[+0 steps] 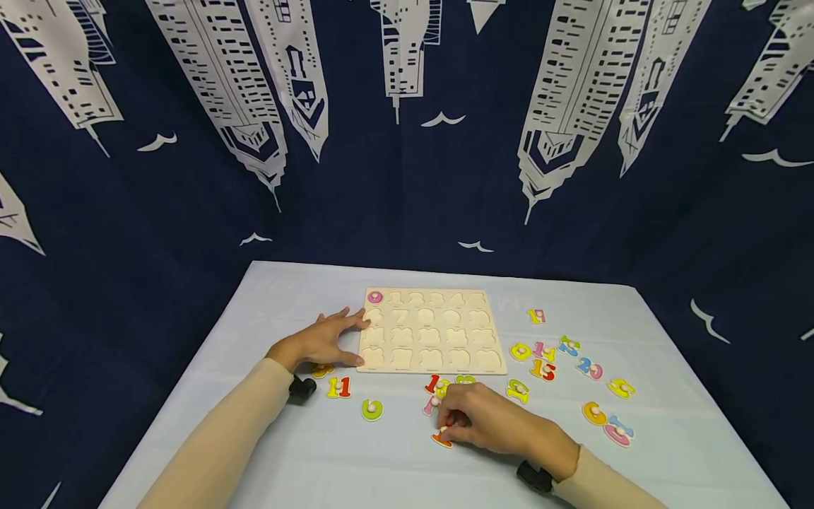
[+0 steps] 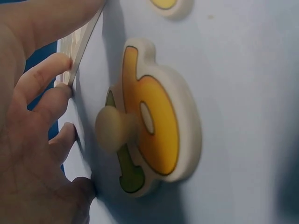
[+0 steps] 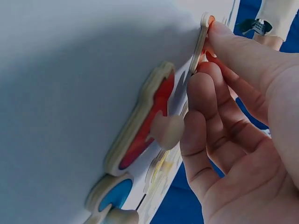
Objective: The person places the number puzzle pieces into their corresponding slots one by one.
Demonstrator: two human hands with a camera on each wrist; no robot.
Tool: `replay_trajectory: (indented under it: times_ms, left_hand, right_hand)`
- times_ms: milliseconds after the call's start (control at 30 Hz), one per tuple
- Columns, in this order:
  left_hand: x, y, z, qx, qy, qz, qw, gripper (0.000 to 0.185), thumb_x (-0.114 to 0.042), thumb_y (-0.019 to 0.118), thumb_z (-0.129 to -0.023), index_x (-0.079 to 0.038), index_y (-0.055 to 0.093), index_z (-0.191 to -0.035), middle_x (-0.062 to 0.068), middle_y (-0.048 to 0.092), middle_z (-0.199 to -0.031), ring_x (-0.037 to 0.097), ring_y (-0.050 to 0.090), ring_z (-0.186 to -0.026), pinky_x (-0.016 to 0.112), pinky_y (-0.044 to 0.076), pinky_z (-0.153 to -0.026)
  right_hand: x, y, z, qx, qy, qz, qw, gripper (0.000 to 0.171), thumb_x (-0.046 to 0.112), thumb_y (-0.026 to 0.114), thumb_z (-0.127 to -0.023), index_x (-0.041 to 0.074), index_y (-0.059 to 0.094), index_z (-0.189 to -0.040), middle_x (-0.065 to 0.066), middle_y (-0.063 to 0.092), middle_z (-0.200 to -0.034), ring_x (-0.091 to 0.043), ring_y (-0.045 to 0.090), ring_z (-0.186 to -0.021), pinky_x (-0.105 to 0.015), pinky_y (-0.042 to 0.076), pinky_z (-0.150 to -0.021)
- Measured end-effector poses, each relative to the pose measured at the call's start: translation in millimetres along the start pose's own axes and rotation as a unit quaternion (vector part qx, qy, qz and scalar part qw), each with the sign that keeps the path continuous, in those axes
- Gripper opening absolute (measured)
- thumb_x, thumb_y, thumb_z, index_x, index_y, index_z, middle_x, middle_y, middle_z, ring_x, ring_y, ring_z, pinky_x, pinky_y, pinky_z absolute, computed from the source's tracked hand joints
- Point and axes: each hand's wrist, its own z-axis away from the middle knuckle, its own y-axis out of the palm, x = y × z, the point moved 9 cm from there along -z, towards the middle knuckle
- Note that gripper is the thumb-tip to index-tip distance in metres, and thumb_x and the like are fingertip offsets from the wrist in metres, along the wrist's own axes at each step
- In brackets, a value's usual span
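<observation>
A wooden number puzzle board (image 1: 432,341) lies on the table, with a pink 0 piece (image 1: 375,297) in its top-left recess. My left hand (image 1: 321,343) touches the board's left edge with spread fingers. Close by that hand lies a knobbed piece (image 2: 159,126) in orange and green. In front of the board, my right hand (image 1: 490,420) pinches an orange-red piece (image 1: 441,439) shaped like a 1. In the right wrist view, the thumb and fingertips hold this piece (image 3: 200,49) and partly cover it. A red piece with a wooden knob (image 3: 167,132) is near those fingers.
Loose number pieces lie right of the board, among them a yellow 0 (image 1: 520,351) and a yellow 5 (image 1: 620,388). A yellow-and-red 11 (image 1: 338,387) and a green piece (image 1: 372,410) lie front left. Dark patterned cloth (image 1: 394,212) hangs behind the white table (image 1: 305,283).
</observation>
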Motion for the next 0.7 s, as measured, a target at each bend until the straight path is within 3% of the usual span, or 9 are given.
replay_trajectory:
  times_ms: [367, 633, 700]
  left_hand:
    - [0.6, 0.1, 1.1, 0.0, 0.008, 0.0, 1.0, 0.087, -0.04, 0.097, -0.096, -0.022, 0.059, -0.172, 0.005, 0.028, -0.195, 0.045, 0.012, -0.185, 0.078, 0.0, -0.147]
    - [1.7, -0.7, 2.0, 0.002, 0.001, -0.006, 1.0, 0.088, -0.042, 0.097, -0.096, -0.022, 0.058, -0.173, 0.005, 0.027, -0.196, 0.045, 0.012, -0.185, 0.078, 0.001, -0.147]
    - [0.4, -0.1, 1.9, 0.003, 0.002, -0.004, 1.0, 0.088, -0.042, 0.097, -0.096, -0.022, 0.058, -0.172, 0.005, 0.027, -0.196, 0.045, 0.012, -0.185, 0.078, 0.001, -0.147]
  right_hand:
    - [7.0, -4.5, -6.0, 0.009, -0.015, -0.005, 1.0, 0.007, 0.028, 0.089, -0.106, 0.03, 0.083, -0.106, 0.019, 0.072, -0.101, 0.007, 0.064, -0.092, -0.019, 0.063, -0.085]
    - [5.2, -22.2, -24.6, -0.034, -0.028, -0.013, 0.999, 0.006, 0.026, 0.088, -0.107, 0.025, 0.085, -0.112, 0.012, 0.075, -0.12, -0.005, 0.072, -0.109, -0.03, 0.068, -0.095]
    - [3.4, -28.8, -30.9, -0.044, -0.027, -0.019, 0.998, 0.009, 0.021, 0.088, -0.106, 0.022, 0.084, -0.114, 0.011, 0.078, -0.12, -0.005, 0.073, -0.107, -0.031, 0.069, -0.094]
